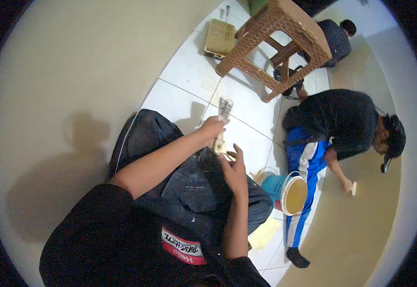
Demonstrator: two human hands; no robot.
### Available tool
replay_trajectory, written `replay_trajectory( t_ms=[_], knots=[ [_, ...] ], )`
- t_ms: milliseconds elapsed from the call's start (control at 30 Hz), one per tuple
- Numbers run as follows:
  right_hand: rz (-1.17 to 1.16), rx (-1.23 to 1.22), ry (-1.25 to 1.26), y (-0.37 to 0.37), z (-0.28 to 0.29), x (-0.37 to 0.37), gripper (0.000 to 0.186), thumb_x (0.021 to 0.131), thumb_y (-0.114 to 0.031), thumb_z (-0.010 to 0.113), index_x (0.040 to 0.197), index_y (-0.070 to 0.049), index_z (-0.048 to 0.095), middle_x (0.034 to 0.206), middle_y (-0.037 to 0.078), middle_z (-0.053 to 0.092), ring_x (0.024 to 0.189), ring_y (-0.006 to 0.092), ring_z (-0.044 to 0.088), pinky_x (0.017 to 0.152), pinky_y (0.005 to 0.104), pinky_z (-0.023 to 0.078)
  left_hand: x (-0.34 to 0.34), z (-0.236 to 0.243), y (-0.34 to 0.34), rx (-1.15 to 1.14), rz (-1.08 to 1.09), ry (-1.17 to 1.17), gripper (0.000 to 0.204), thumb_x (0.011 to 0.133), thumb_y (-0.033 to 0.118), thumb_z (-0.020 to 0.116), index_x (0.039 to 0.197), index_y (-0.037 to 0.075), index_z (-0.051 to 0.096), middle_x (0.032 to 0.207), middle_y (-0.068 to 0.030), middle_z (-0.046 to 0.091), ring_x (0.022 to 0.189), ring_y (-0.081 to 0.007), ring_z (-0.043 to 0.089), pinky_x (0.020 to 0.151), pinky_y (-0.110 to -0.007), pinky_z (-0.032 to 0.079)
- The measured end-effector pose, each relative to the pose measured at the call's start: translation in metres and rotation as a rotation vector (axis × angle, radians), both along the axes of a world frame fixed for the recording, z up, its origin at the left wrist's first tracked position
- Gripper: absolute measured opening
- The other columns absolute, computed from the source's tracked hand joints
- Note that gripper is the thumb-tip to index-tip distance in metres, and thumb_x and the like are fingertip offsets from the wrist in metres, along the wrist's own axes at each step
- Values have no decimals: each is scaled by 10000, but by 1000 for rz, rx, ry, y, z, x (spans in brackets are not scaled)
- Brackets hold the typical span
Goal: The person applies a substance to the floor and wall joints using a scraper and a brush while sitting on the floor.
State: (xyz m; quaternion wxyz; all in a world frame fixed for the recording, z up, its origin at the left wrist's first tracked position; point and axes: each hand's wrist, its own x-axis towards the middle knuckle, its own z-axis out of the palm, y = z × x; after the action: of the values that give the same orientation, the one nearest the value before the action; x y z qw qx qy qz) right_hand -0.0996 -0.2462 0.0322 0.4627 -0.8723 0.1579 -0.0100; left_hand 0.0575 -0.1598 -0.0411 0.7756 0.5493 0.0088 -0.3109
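Up close, left hand (211, 128) fingers wrapped around the handle of a putty knife (222, 125), blade pointing up and away over the white floor tiles (189, 71). Right hand (233, 167) fingers loosely curled, fingertips at the tool's lower end, seemingly picking off cream filler. Judged step: cleaning or loading the blade. Next move needs a steady grip and filler from the open bucket (292, 193) by the knee. Co-worker (347, 122) smooths the wall; wicker stool (278, 40) beyond.

A wicker stool (280, 40) is stood on the white tiled floor (189, 71), with a flat tan box (220, 36) beside it. A paint bucket (287, 191) is set near a crouching co-worker (342, 124).
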Motion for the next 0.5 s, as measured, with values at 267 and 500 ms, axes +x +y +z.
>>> replay_trajectory(
  t_ms=[267, 500],
  knots=[
    [138, -28, -1, -9, -15, 95, 461, 891, -71, 565, 1340, -64, 459, 1098, 232, 643, 964, 324, 645, 846, 386, 490, 6, 19, -12, 199, 256, -156, 341, 944, 224, 482, 1136, -52, 538, 994, -204, 621, 915, -293, 598, 816, -412, 472],
    [297, -454, -150, -41, -50, 182, 260, 873, -236, 595, 1034, -47, 671, 946, 209, 690, 869, 326, 677, 768, 406, 514, 1, 75, -8, 489, 745, -623, 844, 833, 174, 592, 1470, -86, 104, 1486, -355, 210, 1351, -491, 285, 1114, -511, 248]
  ],
)
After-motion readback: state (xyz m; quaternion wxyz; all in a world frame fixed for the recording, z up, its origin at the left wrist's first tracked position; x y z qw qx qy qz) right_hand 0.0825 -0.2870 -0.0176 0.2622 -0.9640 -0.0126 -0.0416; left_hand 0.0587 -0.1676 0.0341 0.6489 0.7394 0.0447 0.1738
